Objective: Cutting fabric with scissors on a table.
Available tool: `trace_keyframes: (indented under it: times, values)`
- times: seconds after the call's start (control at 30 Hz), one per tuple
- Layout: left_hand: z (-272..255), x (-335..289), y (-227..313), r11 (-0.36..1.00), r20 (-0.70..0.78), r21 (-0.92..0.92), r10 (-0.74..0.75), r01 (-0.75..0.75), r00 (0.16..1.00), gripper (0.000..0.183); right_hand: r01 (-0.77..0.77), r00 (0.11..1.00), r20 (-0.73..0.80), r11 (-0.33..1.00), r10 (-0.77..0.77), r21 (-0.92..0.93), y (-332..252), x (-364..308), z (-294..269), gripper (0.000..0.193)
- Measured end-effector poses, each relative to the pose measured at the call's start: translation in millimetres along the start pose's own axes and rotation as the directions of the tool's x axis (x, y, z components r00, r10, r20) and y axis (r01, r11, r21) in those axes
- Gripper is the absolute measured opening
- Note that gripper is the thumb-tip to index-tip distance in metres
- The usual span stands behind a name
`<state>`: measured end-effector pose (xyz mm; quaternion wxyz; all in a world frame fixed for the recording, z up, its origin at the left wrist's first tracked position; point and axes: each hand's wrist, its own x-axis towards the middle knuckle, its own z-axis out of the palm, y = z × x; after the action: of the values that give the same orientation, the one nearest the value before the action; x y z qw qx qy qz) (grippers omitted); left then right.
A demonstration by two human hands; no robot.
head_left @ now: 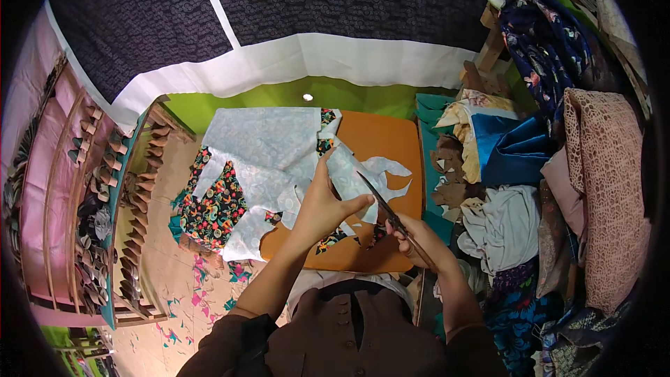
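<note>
My right hand (417, 239) is wrapped round a pair of dark scissors (380, 201), their blades pointing up and to the left. My left hand (322, 202) hovers over or rests on the cloth, fingers stretched out and thumb spread toward the blades; nothing shows in its grip. Beneath both hands lies a printed fabric (269, 129), mostly with its pale reverse side up. Its black floral face (222, 199) shows where it folds over at the left. Narrow cut strips and scraps (385, 167) lie right of my left hand, beside the scissors.
The fabric lies on an orange-brown table (391, 136). Heaped cloths (502, 227) crowd the right side, near a blue satin piece (509, 150). Wooden racks of shoe-shaped forms (136, 216) stand at the left. Coloured scraps (199, 293) litter the tiled floor.
</note>
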<state>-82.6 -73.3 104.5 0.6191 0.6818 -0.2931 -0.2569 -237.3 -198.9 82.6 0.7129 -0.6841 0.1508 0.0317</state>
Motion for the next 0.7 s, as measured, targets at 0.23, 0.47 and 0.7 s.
trace_keyframes:
  times: [0.23, 0.47, 0.7]
  values:
    - [-6.5, 1.2, -8.5, 0.991, 0.015, 0.135, 0.006, -0.008, 1.0, 0.09, -0.115, 0.993, 0.028, 0.993, 0.116, -0.006, 9.3, -1.0, -6.3, 0.016]
    - [-8.8, -0.3, -2.1, 0.958, 0.057, 0.287, -0.035, 0.017, 0.998, 0.1, -0.106, 0.993, 0.047, 0.994, 0.107, -0.013, 6.0, -1.5, 0.2, 0.01]
    - [-11.7, 1.3, -3.3, 0.989, 0.103, 0.144, -0.053, 0.038, 0.993, 0.108, -0.102, 0.991, 0.101, 0.98, 0.086, 0.171, 15.1, 0.2, -1.5, 0.025]
